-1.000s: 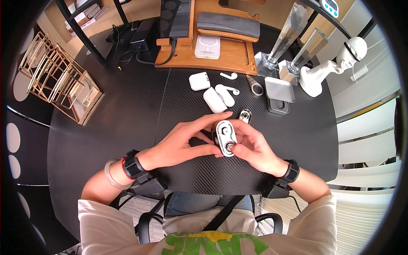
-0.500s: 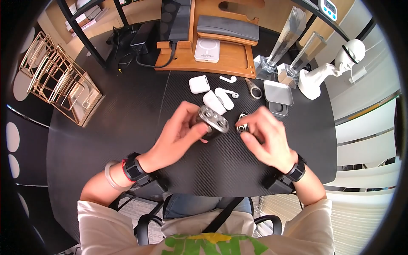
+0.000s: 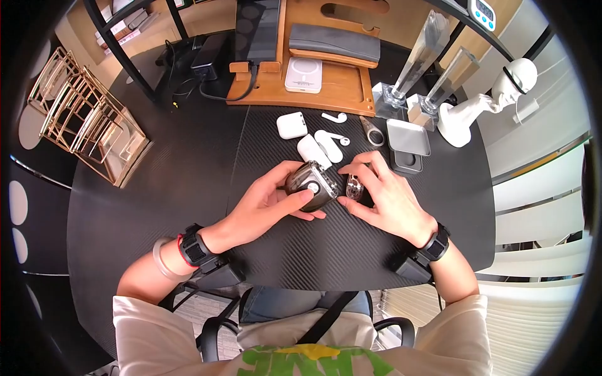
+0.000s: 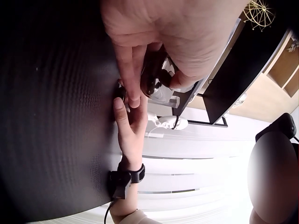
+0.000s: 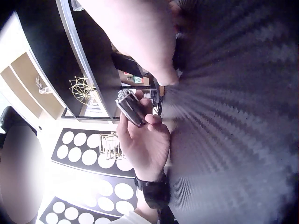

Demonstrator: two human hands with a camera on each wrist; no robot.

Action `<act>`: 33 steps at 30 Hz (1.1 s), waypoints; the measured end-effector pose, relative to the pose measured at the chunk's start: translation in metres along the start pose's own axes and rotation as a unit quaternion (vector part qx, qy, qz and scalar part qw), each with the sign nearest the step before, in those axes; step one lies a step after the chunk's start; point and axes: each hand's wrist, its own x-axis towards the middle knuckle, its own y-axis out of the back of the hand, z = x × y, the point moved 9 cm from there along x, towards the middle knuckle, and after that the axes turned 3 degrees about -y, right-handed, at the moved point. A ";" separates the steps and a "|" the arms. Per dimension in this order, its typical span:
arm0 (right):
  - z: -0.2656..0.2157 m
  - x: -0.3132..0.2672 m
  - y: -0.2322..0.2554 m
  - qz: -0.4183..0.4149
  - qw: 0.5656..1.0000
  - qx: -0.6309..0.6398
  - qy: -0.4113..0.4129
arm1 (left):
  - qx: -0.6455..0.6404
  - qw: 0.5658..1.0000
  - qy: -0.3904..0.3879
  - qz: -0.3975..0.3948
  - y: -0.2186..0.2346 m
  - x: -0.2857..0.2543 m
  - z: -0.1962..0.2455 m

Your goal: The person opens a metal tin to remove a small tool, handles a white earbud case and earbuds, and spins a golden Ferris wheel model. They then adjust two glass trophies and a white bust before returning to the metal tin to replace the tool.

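Note:
My left hand (image 3: 269, 197) holds a dark, see-through earbud charging case (image 3: 307, 188), thumb on its front beside a round mark. The case is tilted, its silvery open end turned toward the right hand; the right wrist view also shows this case (image 5: 134, 109) in the left fingers. Just right of it, my right hand (image 3: 392, 197) has its thumb and fingers around a small clear oval piece (image 3: 354, 187) low over the table, partly covered by the fingers. White earbud cases (image 3: 291, 126) and a loose white earbud (image 3: 334, 117) lie beyond the hands.
A ring-ended grey cone (image 3: 374, 135) and an open metal tin (image 3: 409, 138) lie to the right. Behind stand a wooden stand (image 3: 301, 97), crystal trophies (image 3: 417, 62) and a white bust (image 3: 461, 122). A gold wire rack (image 3: 94, 125) is at the left on the black table (image 3: 175, 182).
The hands have come apart from around the case. The left hand has tilted the case to the right; the right hand has moved to the small clear oval piece, which has shifted nearer.

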 end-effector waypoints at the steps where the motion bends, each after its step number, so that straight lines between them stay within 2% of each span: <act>1: 0.003 0.000 0.000 0.000 1.000 0.020 -0.016 | -0.009 1.000 0.009 -0.002 0.000 0.000 -0.001; 7: 0.009 0.001 -0.001 0.000 0.997 0.056 -0.060 | 0.011 0.999 0.051 -0.015 0.002 -0.003 -0.002; 13: 0.010 0.000 -0.001 0.002 0.995 0.068 -0.069 | 0.047 0.998 0.029 0.002 0.003 -0.004 0.001; 20: 0.016 -0.001 0.000 0.042 0.992 0.094 -0.075 | 0.018 0.999 0.037 -0.014 0.001 -0.004 0.001; 23: 0.015 0.000 0.000 0.047 0.990 0.119 -0.062 | 0.025 0.999 0.046 -0.006 0.003 -0.003 0.001; 25: 0.021 0.000 0.000 0.055 0.980 0.169 -0.093 | 0.011 0.999 0.050 0.001 0.004 -0.002 0.001; 31: 0.022 0.000 0.002 0.139 0.956 0.254 -0.037 | 0.013 0.999 0.051 -0.010 0.001 -0.002 0.001; 33: 0.022 0.000 0.003 0.140 0.956 0.254 -0.038 | 0.016 0.999 0.048 -0.012 0.000 -0.002 0.002</act>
